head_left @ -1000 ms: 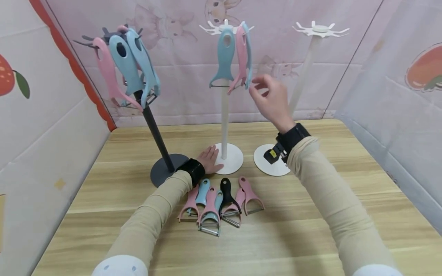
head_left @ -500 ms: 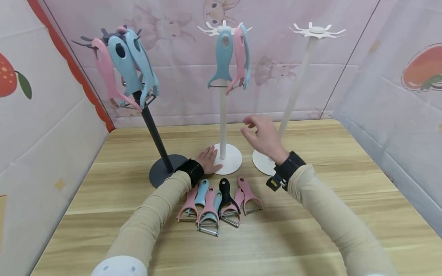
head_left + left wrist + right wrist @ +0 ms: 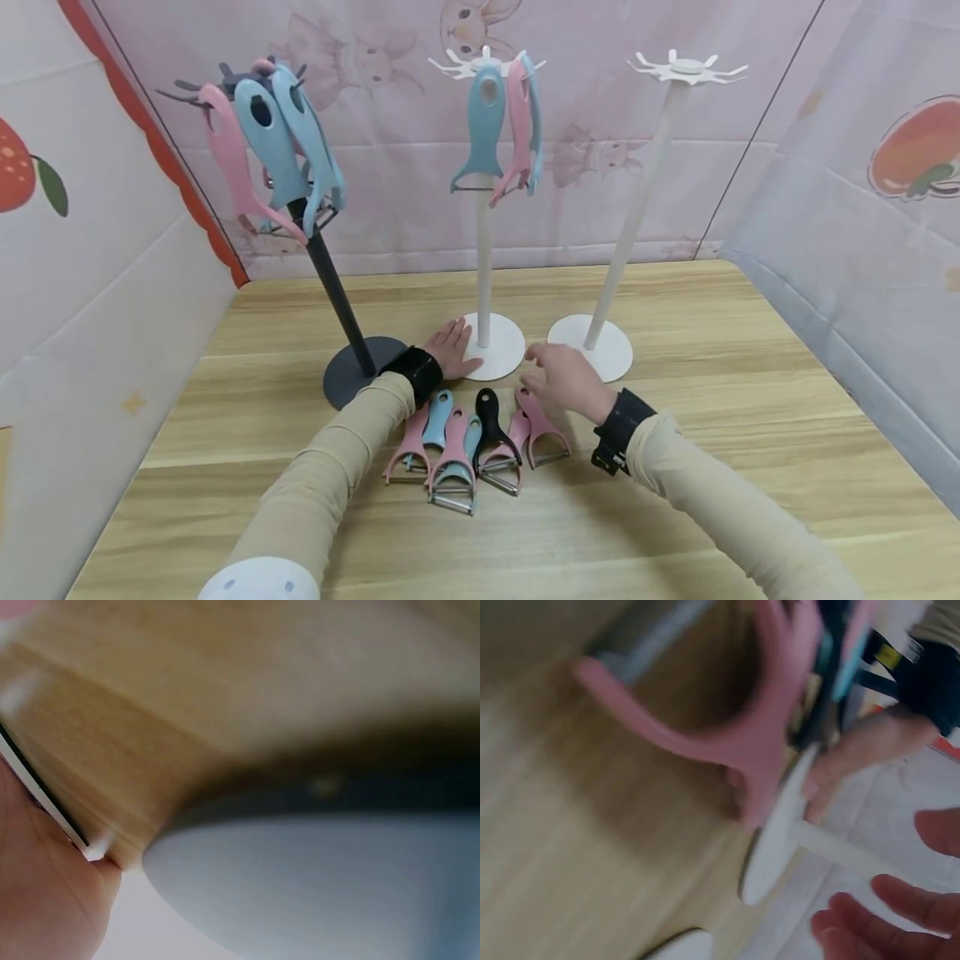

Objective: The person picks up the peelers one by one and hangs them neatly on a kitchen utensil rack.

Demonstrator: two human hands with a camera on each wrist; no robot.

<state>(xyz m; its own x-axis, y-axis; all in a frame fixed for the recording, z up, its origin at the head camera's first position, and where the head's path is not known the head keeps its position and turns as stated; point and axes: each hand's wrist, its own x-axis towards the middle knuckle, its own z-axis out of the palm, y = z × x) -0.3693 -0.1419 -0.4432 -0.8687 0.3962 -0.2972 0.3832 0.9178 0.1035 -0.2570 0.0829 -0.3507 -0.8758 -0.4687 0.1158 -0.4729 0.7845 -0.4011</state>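
Observation:
My left hand point(image 3: 452, 350) lies flat with straight fingers on the round base of the middle white stand point(image 3: 504, 354). My right hand point(image 3: 564, 377), fingers loosely bent and holding nothing, hovers over the handle end of the rightmost pink peeler point(image 3: 546, 429). In the right wrist view that pink peeler point(image 3: 754, 750) shows large, with the fingers apart from it. It lies at the right of a loose pile of pink and light blue peelers around one black peeler point(image 3: 489, 417). Two light blue peelers and a pink peeler point(image 3: 519, 125) hang from the middle stand's hooks.
A dark stand point(image 3: 333, 287) at the left bears several pink and light blue peelers point(image 3: 273, 137). A second white stand point(image 3: 628, 225) with bare hooks rises at the right. All three stand on the wooden table point(image 3: 697, 358), with a printed cloth backdrop point(image 3: 390, 192) behind.
My right hand has come down from beside the peelers hanging on the middle stand to the pile on the table. My left hand has stayed on the base.

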